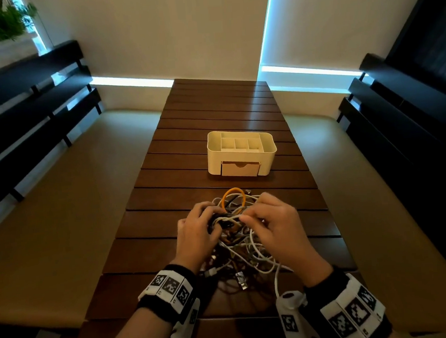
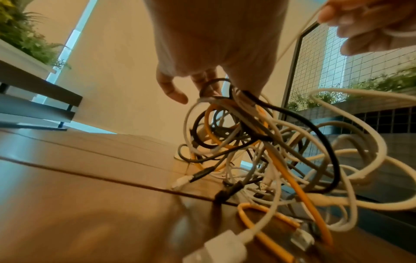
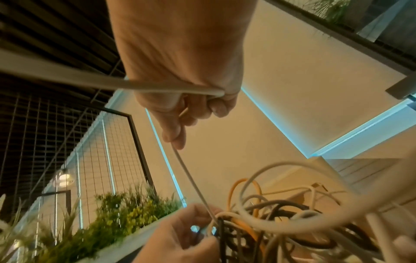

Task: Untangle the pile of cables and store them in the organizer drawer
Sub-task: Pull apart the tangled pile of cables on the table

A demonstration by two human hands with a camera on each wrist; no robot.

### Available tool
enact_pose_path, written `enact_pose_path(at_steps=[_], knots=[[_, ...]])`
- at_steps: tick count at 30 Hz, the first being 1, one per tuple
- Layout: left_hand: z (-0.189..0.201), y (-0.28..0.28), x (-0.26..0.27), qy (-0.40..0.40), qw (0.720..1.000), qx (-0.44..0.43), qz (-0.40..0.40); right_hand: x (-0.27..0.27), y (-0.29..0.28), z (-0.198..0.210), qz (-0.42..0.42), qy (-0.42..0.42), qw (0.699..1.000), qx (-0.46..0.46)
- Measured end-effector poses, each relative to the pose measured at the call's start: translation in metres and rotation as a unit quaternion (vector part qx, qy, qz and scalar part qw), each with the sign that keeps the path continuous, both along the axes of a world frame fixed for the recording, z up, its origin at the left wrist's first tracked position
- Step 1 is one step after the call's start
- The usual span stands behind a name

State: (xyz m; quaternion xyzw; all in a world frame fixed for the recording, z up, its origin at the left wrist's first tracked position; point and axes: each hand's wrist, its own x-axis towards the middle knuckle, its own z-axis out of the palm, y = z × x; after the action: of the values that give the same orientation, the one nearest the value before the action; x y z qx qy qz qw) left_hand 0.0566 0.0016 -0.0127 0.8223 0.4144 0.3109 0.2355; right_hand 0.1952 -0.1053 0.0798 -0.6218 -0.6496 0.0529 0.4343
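Note:
A tangled pile of white, black, grey and orange cables (image 1: 244,249) lies on the wooden slat table (image 1: 212,111) close in front of me, partly lifted. My left hand (image 1: 212,218) grips a knot of black and white strands at the top of the pile (image 2: 227,99). My right hand (image 1: 246,218) pinches a thin white cable (image 3: 189,174) that runs taut from it into that knot. An orange loop (image 1: 234,194) sticks up behind the hands. Beyond the pile stands the white organizer (image 1: 213,153); its drawer (image 1: 240,169) faces me and looks pushed in.
Loose white plugs (image 2: 220,247) and a metal connector (image 1: 240,279) lie at the pile's near edge. Dark slatted benches (image 1: 27,103) with beige seat cushions (image 1: 61,206) flank the table on both sides. Bare table shows beyond the organizer and left of the pile.

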Motion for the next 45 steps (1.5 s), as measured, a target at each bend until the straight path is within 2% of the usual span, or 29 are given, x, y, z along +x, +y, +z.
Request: enact_pose_path(at_steps=[6,10,12,13,14,15,16,17,18,19,21,23,25,28,30,32,34,37,39,41,45], knots=[[0.015,0.005,0.004,0.010,0.999,0.011,0.037,0.004,-0.012,0.015,0.010,0.095,0.990,0.101],[0.020,0.008,0.007,0.007,1.000,-0.001,0.030,0.013,-0.026,0.000,0.002,0.144,0.988,0.060],[0.016,0.007,0.007,0.022,0.999,0.000,0.032,0.028,-0.031,-0.007,-0.013,0.138,0.988,-0.067],[0.013,0.007,0.006,0.034,0.999,0.005,0.037,0.037,-0.034,-0.010,-0.015,0.081,0.980,-0.183],[0.010,0.005,0.004,0.045,0.998,0.016,0.042,0.042,-0.037,-0.010,-0.015,-0.001,0.950,-0.313],[0.006,0.004,0.001,0.057,0.997,0.033,0.044,0.045,-0.038,-0.008,-0.017,-0.078,0.902,-0.424],[0.002,0.002,-0.001,0.066,0.995,0.052,0.045,0.044,-0.039,-0.004,-0.017,-0.135,0.857,-0.497],[-0.002,0.001,-0.002,0.073,0.994,0.065,0.045,0.042,-0.037,-0.001,-0.014,-0.170,0.830,-0.531],[-0.003,-0.001,-0.002,0.078,0.993,0.077,0.046,0.038,-0.032,0.001,-0.005,-0.190,0.823,-0.536],[-0.004,-0.002,-0.002,0.083,0.991,0.088,0.048,0.030,-0.025,0.005,0.003,-0.203,0.826,-0.527],[-0.003,-0.003,0.000,0.095,0.988,0.109,0.050,0.011,-0.011,0.015,-0.014,-0.206,0.855,-0.475],[-0.001,-0.004,0.001,0.106,0.984,0.136,0.046,-0.007,0.000,0.023,-0.101,-0.182,0.909,-0.361],[0.001,-0.007,0.002,0.119,0.980,0.150,0.045,-0.023,0.008,0.026,-0.182,-0.177,0.938,-0.236],[0.003,-0.009,0.003,0.125,0.978,0.159,0.049,-0.043,0.016,0.018,-0.188,-0.261,0.935,-0.150],[0.008,-0.010,0.005,0.142,0.975,0.166,0.047,-0.052,0.022,0.007,-0.101,-0.327,0.932,-0.116],[0.015,-0.012,0.007,0.170,0.968,0.180,0.051,-0.057,0.028,-0.004,0.003,-0.346,0.929,-0.134],[0.014,-0.011,0.009,0.157,0.973,0.163,0.043,-0.053,0.036,-0.017,0.029,-0.298,0.935,-0.189],[0.004,-0.007,0.009,0.123,0.981,0.147,0.044,-0.037,0.042,-0.032,-0.020,-0.265,0.925,-0.272],[0.000,-0.006,0.010,0.135,0.979,0.151,0.037,-0.031,0.039,-0.038,-0.048,-0.229,0.924,-0.303],[-0.003,-0.004,0.012,0.131,0.979,0.154,0.036,-0.028,0.035,-0.041,-0.072,-0.191,0.927,-0.315],[-0.001,-0.004,0.012,0.104,0.985,0.132,0.043,-0.022,0.028,-0.040,-0.094,-0.179,0.925,-0.323]])
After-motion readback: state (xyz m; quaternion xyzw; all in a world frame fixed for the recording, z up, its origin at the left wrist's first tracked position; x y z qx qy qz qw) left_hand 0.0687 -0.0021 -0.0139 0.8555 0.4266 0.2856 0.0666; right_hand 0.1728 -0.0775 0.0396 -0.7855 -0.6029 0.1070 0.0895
